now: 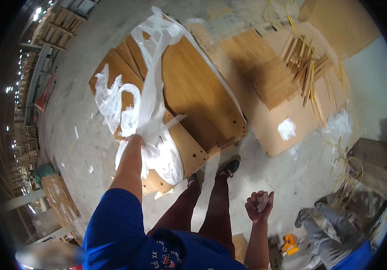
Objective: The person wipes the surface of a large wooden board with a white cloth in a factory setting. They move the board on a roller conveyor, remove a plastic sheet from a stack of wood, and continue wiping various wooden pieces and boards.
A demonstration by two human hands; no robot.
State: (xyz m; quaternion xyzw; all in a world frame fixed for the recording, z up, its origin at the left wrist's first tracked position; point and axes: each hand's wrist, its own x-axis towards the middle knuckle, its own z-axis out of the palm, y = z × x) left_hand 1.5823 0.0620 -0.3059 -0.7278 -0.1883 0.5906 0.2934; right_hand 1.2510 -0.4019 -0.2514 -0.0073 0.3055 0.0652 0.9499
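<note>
My left hand (134, 139) is stretched forward into a bunch of crumpled white foam wrap (154, 76), its fingers mostly covered but gripping the sheet. Long strips of the wrap trail over a stack of flat brown wooden panels (198, 81) with drilled holes near their edges. More wrap lies heaped over the panels' near end, beside my left hand. Off to the right, away from the panels, my right hand (257, 211) is raised with its fingers curled round a small greyish-beige piece (262, 201), whose kind I cannot make out.
Right of the stack, more wooden boards (265, 72) lie on flattened cardboard (274, 135), with a pile of thin wooden strips (301, 60) and yellow strapping (312, 85). Another person's legs (328, 234) show at lower right, near an orange-yellow tool (290, 244). Pallets (62, 28) stand far left.
</note>
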